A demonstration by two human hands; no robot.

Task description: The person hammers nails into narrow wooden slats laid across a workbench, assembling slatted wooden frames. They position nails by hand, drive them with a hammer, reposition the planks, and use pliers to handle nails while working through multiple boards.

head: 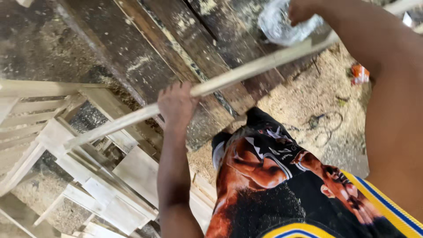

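My left hand [177,105] is closed around a long, pale wooden strip [246,70]. The strip runs diagonally from the lower left to the upper right, above a dark workbench [145,53] dusted with sawdust. My right hand [302,10] is at the top edge with its fingers curled on a crumpled clear plastic bag [276,24], just above the strip's far part. My right forearm crosses over the strip near the upper right corner. A printed black and yellow shirt fills the lower right.
Unfinished pale wooden frames and slats [88,163] are stacked at the lower left, under the strip's near end. Sawdust covers the floor [308,101] at the right, where a thin cord and a small orange object [360,74] lie.
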